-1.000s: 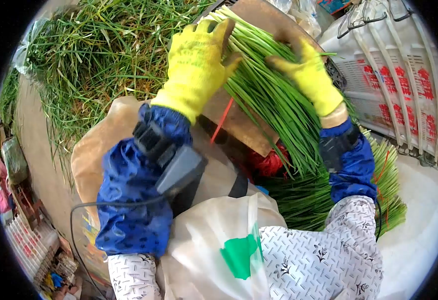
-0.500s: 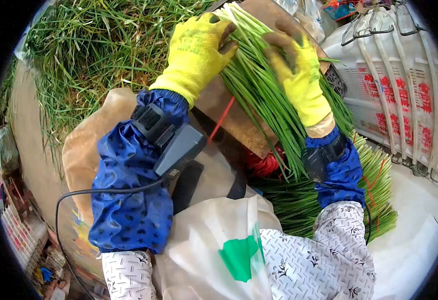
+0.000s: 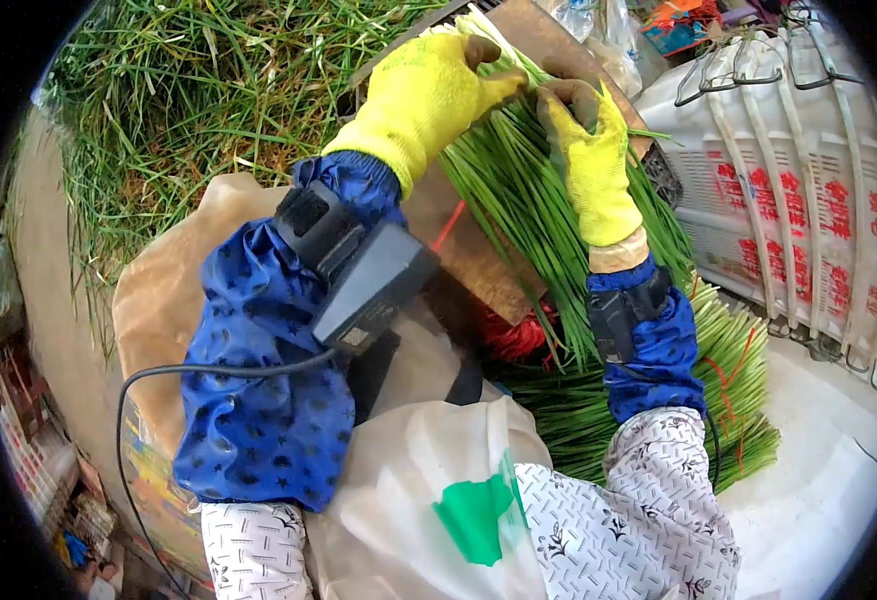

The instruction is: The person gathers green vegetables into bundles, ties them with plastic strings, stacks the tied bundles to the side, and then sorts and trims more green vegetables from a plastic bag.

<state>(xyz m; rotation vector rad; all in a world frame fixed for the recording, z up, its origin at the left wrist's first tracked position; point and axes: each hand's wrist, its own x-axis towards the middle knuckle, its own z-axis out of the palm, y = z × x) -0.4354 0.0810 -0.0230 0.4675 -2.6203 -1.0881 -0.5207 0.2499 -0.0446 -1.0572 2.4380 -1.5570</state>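
Observation:
Long green stalks (image 3: 528, 190) lie in a loose bunch across a brown board (image 3: 488, 260), pale ends pointing away from me. My left hand (image 3: 428, 95), in a yellow glove with dark fingertips, is over the pale ends, its thumb reaching right. Its fingers are curled, and what they hold is hidden. My right hand (image 3: 590, 160), gloved the same way, is bent at the bunch's right side with fingertips pinched close to the left thumb. Anything between those fingertips is too small to make out. Tied bundles (image 3: 728, 400) with red bands rest below the board.
A heap of loose green leaves (image 3: 208, 110) covers the upper left. White crates with red lettering (image 3: 778, 200) stand at the right. Red ties (image 3: 518, 335) hang under the board. A black cable (image 3: 228, 369) runs from my left wrist device.
My left hand has moved right over the pale ends. My right hand has come left and its fingers have drawn together, so the hands are now closer to each other.

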